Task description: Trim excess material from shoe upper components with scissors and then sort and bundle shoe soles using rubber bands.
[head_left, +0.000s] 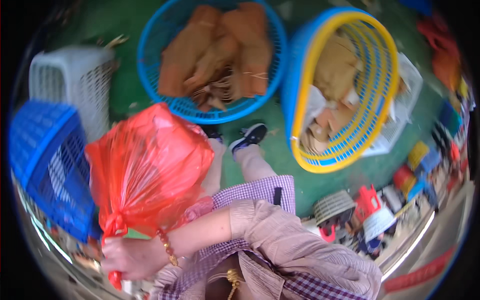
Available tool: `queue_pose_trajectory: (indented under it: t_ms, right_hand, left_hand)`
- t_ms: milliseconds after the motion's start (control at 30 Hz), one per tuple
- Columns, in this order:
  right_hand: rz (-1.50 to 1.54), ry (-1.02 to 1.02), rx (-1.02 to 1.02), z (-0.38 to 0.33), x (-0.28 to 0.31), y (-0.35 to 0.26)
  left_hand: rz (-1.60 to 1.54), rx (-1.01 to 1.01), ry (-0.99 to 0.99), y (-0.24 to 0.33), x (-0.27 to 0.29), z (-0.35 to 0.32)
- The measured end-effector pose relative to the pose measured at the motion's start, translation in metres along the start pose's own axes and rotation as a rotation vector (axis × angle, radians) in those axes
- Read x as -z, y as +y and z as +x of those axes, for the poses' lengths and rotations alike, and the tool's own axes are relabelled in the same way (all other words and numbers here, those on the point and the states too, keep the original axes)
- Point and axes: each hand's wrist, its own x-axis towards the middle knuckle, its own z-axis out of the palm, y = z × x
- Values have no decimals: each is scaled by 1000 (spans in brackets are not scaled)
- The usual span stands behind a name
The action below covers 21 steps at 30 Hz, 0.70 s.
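My right hand (pixel 131 257) reaches across my body to the left and is closed round the twisted neck of a red plastic bag (pixel 150 167). The bag is full and bulging, and its shiny film is gathered tight below the hand. A short red end of the plastic pokes out under my fist. What the bag contains cannot be made out through the film. My left hand does not show; only some sleeve cloth is seen near the lower edge. A beaded bracelet (pixel 167 245) circles my right wrist.
Ahead, a round blue basket (pixel 212 120) holds brown-orange pieces. Right of it, a yellow-rimmed blue basket (pixel 307 162) contains brown material. Blue baskets (pixel 42 130) and a white basket (pixel 50 60) stand left. Stools and baskets, including a red stool (pixel 367 200), clutter the right.
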Motion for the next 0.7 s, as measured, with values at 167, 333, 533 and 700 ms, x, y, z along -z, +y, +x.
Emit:
queue_pose_trajectory:
  t_ms: [167, 333, 533, 700]
  right_hand:
    - [-225, 64, 38, 18, 13, -57]
    - [-654, 153, -6, 14, 21, -91]
    - [-885, 230, -177, -36, 38, -162]
    - [-912, 125, -449, -112, 36, -190]
  left_hand:
    - [34, -203, -128, 4, 24, 151]
    - [67, -437, -195, 343, -315, 203]
    - [151, -615, -175, 478, -353, 198]
    - [242, -666, -100, 513, -355, 145]
